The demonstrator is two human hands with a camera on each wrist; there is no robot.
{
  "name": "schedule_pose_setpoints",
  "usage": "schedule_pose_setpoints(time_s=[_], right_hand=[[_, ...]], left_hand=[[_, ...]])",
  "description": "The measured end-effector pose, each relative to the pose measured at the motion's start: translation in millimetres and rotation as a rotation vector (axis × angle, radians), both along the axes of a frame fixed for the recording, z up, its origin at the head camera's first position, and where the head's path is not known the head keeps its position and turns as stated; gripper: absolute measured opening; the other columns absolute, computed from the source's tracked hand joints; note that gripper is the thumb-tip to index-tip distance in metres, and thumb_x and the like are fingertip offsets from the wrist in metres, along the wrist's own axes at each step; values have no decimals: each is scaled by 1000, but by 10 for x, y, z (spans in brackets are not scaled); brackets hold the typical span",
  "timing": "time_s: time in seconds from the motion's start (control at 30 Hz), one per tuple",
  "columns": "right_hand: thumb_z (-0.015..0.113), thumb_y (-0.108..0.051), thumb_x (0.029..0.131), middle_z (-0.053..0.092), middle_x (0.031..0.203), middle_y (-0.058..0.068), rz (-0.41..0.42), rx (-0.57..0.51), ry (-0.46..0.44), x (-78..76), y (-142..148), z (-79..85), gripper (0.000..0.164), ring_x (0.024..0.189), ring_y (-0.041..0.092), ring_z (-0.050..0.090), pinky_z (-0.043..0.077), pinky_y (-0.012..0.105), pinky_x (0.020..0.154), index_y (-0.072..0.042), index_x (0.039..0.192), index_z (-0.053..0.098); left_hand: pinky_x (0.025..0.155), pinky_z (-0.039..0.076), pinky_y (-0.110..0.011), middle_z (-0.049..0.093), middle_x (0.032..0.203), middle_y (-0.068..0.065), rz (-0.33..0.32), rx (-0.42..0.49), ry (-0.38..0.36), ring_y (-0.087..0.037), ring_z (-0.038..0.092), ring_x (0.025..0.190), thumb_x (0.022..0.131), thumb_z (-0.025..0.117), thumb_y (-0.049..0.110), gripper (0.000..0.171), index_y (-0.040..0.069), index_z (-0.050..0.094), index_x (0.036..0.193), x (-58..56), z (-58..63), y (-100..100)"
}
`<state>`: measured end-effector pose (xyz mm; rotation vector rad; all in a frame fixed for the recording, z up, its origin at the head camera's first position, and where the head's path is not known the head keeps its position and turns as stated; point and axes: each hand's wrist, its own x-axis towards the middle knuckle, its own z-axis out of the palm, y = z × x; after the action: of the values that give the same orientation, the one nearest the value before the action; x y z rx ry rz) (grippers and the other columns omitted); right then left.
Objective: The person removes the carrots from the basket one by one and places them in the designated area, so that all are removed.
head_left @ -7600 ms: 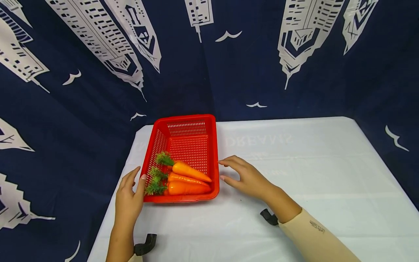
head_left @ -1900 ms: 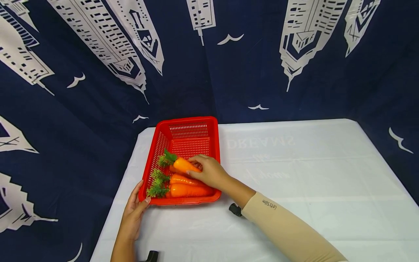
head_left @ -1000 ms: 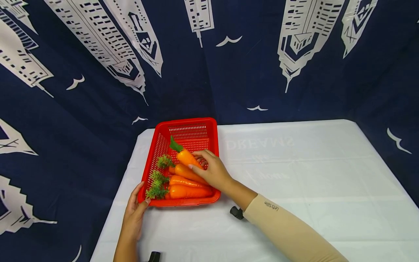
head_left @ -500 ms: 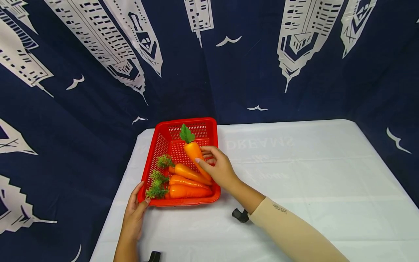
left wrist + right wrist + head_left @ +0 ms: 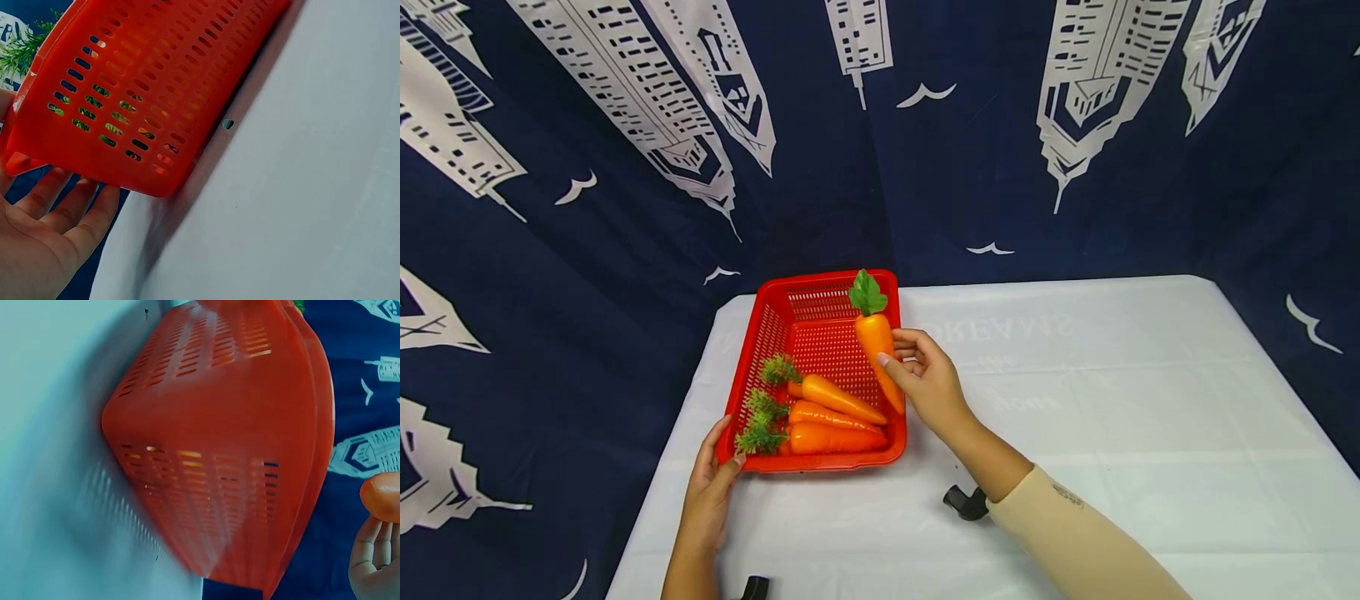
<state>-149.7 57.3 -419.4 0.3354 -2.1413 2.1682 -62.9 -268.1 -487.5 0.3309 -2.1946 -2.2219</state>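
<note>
My right hand (image 5: pixel 936 383) pinches an orange toy carrot (image 5: pixel 874 337) with a flat green leaf top between thumb and fingers. The carrot stands tilted over the right rim of a red plastic basket (image 5: pixel 827 468), leaf end pointing away. In the right wrist view its rounded orange end (image 5: pixel 382 495) shows above the fingers. My left hand (image 5: pixel 706 487) grips the basket's near-left corner, thumb over the rim; in the left wrist view the fingers (image 5: pixel 94 222) lie against the outer wall. Inside the basket, several carrots (image 5: pixel 835 437) with bushy green tops lie side by side, tips to the right.
A white cloth (image 5: pixel 1112 400) covers the table and stretches right of the basket. Behind and to the left hangs a dark blue curtain (image 5: pixel 880 192) with white buildings and birds. Black wrist mounts (image 5: pixel 966 503) show at both wrists.
My right hand has reached into the basket, taken hold of the leaf-topped carrot and raised it, turning it upward and moving right. My left hand has moved to the basket's near-left corner.
</note>
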Motion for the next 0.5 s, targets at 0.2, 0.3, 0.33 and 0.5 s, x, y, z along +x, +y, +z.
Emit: schedule_pose_setpoints(time_s=[0.2, 0.3, 0.33, 0.5], right_hand=[[71, -17, 95, 62, 124, 14, -33, -11, -3, 0, 107, -48, 41, 104, 28, 64, 57, 19, 82, -7, 132, 58], [71, -18, 95, 62, 123, 15, -55, -9, 3, -8, 153, -82, 41, 103, 27, 64, 57, 19, 82, -6, 131, 58], [71, -18, 95, 62, 123, 15, -63, -9, 3, -11, 169, -95, 41, 103, 27, 64, 58, 19, 82, -5, 131, 58], [71, -19, 95, 62, 122, 14, -100, 0, -16, -27, 246, -158, 40, 103, 26, 64, 58, 19, 82, -6, 131, 59]], left_hand=[[99, 44, -10, 17, 166, 0, 1, 8, 10, -7, 36, 137, 103, 47, 4, 61, 24, 29, 159, 4, -12, -8], [99, 45, -10, 17, 166, 0, 1, 10, 13, -7, 36, 137, 103, 47, 4, 61, 23, 30, 159, 4, -18, -10], [99, 45, -10, 17, 166, 1, 1, 10, 12, -7, 35, 137, 103, 47, 4, 61, 23, 30, 159, 3, -20, -11], [99, 45, -10, 16, 166, 1, -3, 11, 14, -8, 34, 138, 103, 48, 5, 62, 24, 30, 159, -6, -24, -13]])
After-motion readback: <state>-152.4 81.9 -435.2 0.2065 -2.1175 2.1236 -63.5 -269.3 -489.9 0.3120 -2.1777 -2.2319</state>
